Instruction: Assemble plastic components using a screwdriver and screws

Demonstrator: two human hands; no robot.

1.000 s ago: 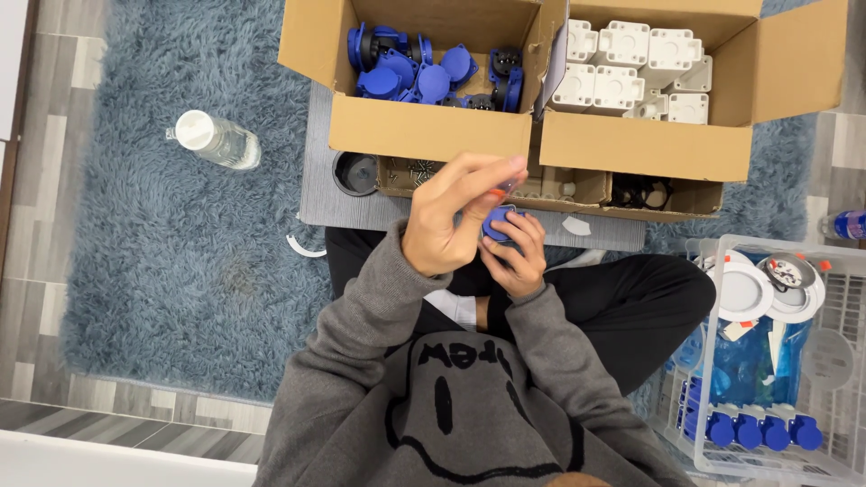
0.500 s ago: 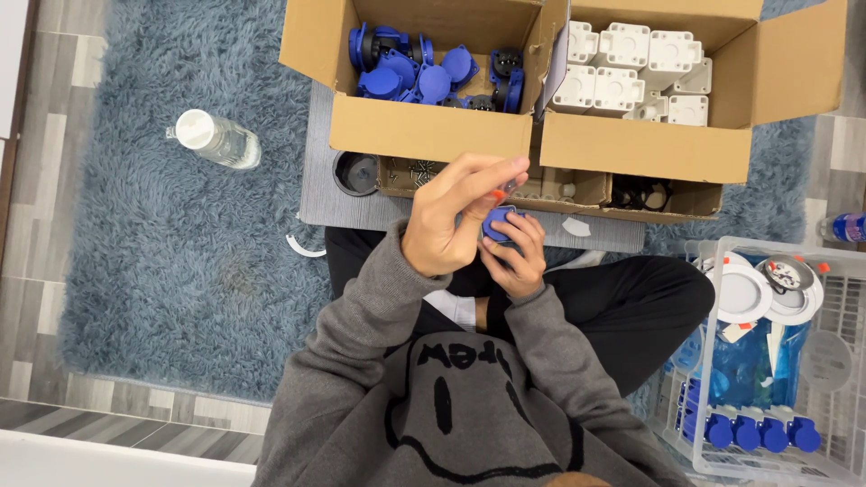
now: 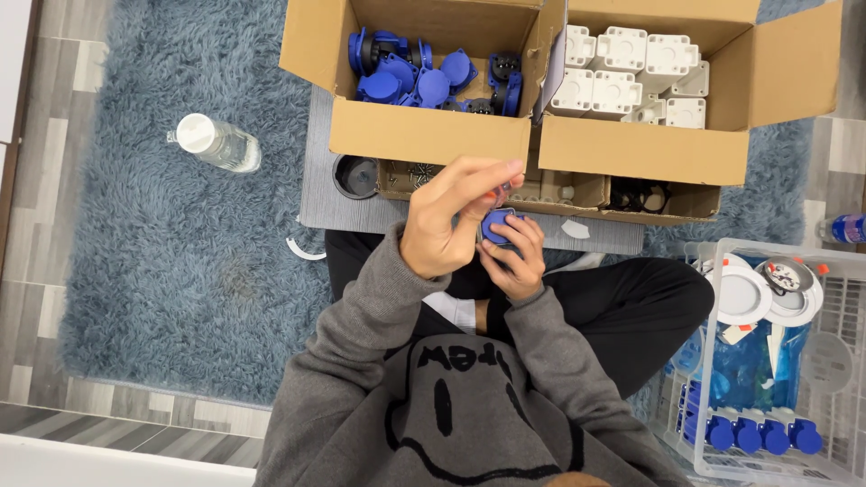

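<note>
Cardboard box (image 3: 424, 135) of blue parts stood just beyond the hands; right hand (image 3: 512, 257) cupped a blue part (image 3: 498, 223), left hand (image 3: 448, 216) closed its fingers over it

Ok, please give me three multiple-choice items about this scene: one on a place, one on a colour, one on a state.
1. Where does the clear bottle lie?
A. on the blue rug
B. inside a carton
C. in the crate

2. What colour are the parts in the right cardboard box?
A. blue
B. white
C. red

3. What does the right hand do?
A. rests on the rug
B. holds a small blue part
C. grips the bottle

Answers: 1 A, it lies on the rug, left of the boxes; 2 B, white blocks fill it; 3 B, its fingers grip it beside the left hand.
</note>
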